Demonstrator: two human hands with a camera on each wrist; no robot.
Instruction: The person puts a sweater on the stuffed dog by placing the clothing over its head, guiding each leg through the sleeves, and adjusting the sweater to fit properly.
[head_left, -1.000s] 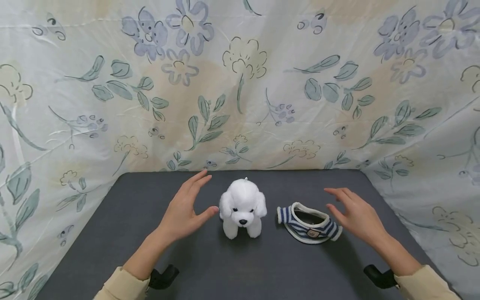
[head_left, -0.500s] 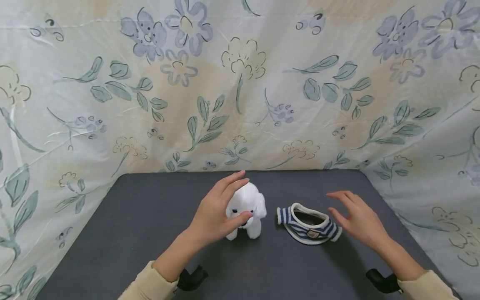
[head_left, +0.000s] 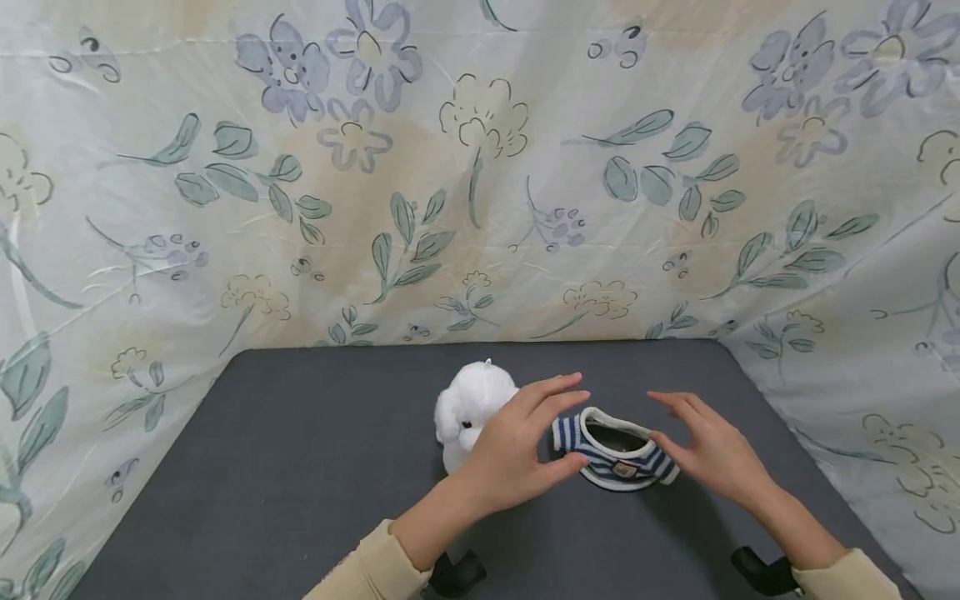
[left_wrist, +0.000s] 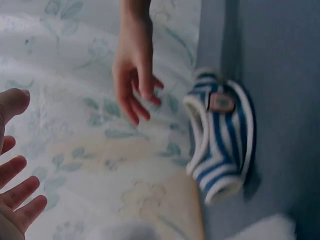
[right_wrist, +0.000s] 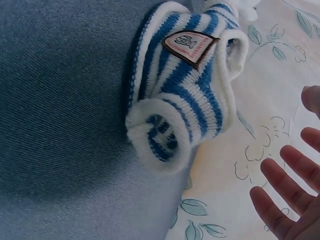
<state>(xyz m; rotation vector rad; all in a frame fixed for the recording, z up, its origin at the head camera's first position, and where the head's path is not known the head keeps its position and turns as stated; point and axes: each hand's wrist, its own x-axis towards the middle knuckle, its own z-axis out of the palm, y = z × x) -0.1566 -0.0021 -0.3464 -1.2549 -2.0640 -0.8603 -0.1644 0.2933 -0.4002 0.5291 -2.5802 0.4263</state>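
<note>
A small knitted sweater [head_left: 621, 467] with blue and white stripes lies on the dark table, its collar opening facing up. The badge on its front shows plainly in the right wrist view, as does one sleeve cuff [right_wrist: 159, 137]. My left hand [head_left: 517, 446], fingers spread and holding nothing, hovers at the sweater's left side. On the other side my right hand [head_left: 716, 442] hovers by the right sleeve, thumb and fingers apart. A white plush dog [head_left: 471, 404] stands left of the sweater, partly hidden behind my left hand.
The dark grey table [head_left: 300, 467] reaches back to a floral cloth [head_left: 480, 250] that hangs behind it and along both sides. Black wrist mounts [head_left: 457, 575] sit under both forearms.
My left hand has moved right, from beside the plush dog, across its front, to the sweater's left side. My right hand has stayed almost in place. Dog and sweater have not moved.
</note>
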